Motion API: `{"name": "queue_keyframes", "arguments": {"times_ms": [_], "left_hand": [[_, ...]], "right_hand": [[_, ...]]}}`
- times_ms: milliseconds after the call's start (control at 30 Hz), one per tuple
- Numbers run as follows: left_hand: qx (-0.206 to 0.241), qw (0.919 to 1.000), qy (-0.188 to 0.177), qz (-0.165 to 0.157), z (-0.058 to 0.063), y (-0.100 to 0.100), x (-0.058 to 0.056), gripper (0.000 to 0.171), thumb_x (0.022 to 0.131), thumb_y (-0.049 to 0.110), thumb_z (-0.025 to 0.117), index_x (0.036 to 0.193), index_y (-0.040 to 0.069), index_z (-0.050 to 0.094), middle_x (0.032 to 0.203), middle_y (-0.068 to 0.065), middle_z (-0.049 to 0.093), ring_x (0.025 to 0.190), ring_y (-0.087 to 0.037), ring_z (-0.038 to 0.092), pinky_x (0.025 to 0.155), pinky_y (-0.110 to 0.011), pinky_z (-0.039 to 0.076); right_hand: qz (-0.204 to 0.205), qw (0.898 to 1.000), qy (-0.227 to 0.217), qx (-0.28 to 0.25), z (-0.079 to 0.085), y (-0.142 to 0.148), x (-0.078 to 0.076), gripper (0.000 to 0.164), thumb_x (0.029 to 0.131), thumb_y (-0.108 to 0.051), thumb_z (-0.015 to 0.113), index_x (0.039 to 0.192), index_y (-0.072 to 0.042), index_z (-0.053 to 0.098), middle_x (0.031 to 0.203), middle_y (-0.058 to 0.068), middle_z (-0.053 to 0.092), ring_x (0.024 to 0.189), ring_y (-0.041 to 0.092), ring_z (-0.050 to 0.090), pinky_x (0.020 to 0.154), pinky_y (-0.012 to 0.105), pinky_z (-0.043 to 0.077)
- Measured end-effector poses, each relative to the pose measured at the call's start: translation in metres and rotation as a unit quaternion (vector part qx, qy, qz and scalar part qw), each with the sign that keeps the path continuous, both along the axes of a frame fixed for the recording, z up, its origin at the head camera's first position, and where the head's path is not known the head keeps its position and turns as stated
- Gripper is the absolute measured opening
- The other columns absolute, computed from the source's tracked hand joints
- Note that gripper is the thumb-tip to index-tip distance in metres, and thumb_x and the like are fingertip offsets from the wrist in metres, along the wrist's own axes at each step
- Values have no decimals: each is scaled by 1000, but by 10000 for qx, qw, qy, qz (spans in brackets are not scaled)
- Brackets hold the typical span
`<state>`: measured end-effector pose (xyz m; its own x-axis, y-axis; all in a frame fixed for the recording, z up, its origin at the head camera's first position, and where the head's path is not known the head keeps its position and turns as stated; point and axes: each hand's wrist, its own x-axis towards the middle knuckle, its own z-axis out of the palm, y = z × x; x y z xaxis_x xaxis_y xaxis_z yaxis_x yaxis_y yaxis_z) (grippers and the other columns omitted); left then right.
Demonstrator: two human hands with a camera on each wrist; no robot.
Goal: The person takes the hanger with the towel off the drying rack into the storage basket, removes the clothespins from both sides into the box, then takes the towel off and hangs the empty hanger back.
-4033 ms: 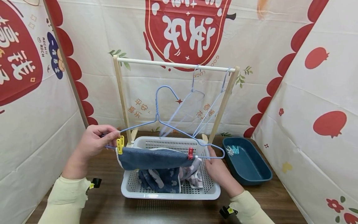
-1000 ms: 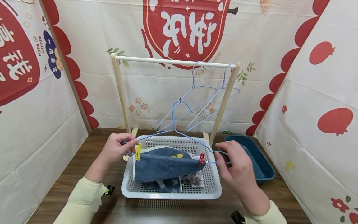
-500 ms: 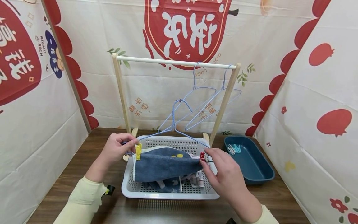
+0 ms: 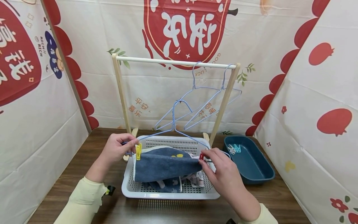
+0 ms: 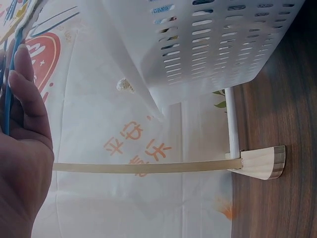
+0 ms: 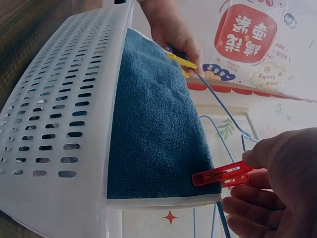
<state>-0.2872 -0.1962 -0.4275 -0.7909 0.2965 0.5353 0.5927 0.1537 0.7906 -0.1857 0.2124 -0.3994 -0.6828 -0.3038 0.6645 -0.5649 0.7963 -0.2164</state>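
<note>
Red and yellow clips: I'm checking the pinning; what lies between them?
The blue cloth spans from yellow clip to red clip; right wrist and head views show it.

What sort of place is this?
Perhaps a small, staged spot for hanging laundry to dry: there's a tabletop drying rack, a cloth pegged to a blue hanger, and printed sheets hung like walls.

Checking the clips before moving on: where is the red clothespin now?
In the head view, the red clothespin is right of centre, pinched by the right hand at the right end of the blue cloth.
</note>
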Motion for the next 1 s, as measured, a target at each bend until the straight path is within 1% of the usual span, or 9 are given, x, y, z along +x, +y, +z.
{"name": "queue_keyframes", "arguments": {"times_ms": [233,367,567,833,1000], "left_hand": [[-37,10000,-14,19,-1,0,0,11,103,-6,72,97,0,79,73,-8,72,57,-18,64,51,-29,58],[-64,10000,-48,40,-1,0,0,10,104,-4,72,98,1,79,73,-8,72,58,-19,64,52,-29,58],[-91,9999,-30,36,-1,0,0,10,104,-4,72,99,1,79,74,-8,72,58,-20,64,52,-29,58],[-163,9999,-8,44,-3,1,0,11,104,-4,73,98,2,80,73,-8,72,57,-20,64,52,-29,57],[-182,9998,21,35,-2,2,1,11,103,-3,73,98,3,80,73,-7,72,57,-21,64,51,-29,57]], "right_hand": [[130,9982,-560,-140,4,2,-2,38,93,-14,92,127,-18,74,114,-4,76,102,13,75,87,44,67],[189,9969,-728,-237,4,4,-4,34,94,-14,91,124,-20,75,113,-6,76,103,12,73,87,43,67],[299,9970,-644,-320,2,4,-6,33,94,-10,90,121,-23,76,111,-8,75,99,11,72,83,42,67],[337,9970,-528,-447,0,4,-8,29,91,-7,91,112,-23,79,104,-14,74,89,5,66,75,30,63],[460,9969,-296,-557,-2,4,-11,27,89,-1,91,105,-20,81,100,-12,77,86,5,67,75,32,65]]}}
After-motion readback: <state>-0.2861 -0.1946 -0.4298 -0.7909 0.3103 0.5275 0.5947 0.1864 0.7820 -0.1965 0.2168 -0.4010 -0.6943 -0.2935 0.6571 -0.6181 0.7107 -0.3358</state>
